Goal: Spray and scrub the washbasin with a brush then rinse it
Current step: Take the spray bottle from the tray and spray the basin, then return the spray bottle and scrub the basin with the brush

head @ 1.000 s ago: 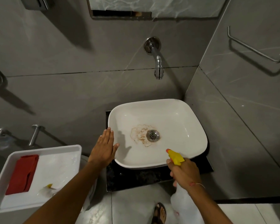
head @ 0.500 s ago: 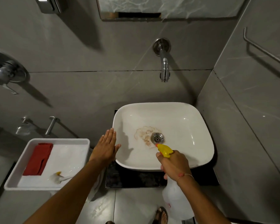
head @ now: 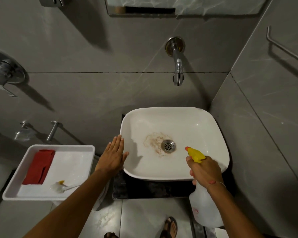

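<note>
A white washbasin sits on a dark counter, with a brown stain beside its metal drain. My right hand grips a white spray bottle by its yellow head; the nozzle points over the basin's near right part toward the drain. My left hand lies flat with fingers together on the basin's left rim, holding nothing. A small white brush lies in a white tray at the left.
A chrome tap juts from the grey wall above the basin. A folded red cloth lies in the tray. A towel rail hangs on the right wall. Sandalled feet stand on the floor below.
The spray bottle's nozzle swung left toward the drain, then back to the right side of the basin. My left hand stayed on the rim. The view shifted slightly.
</note>
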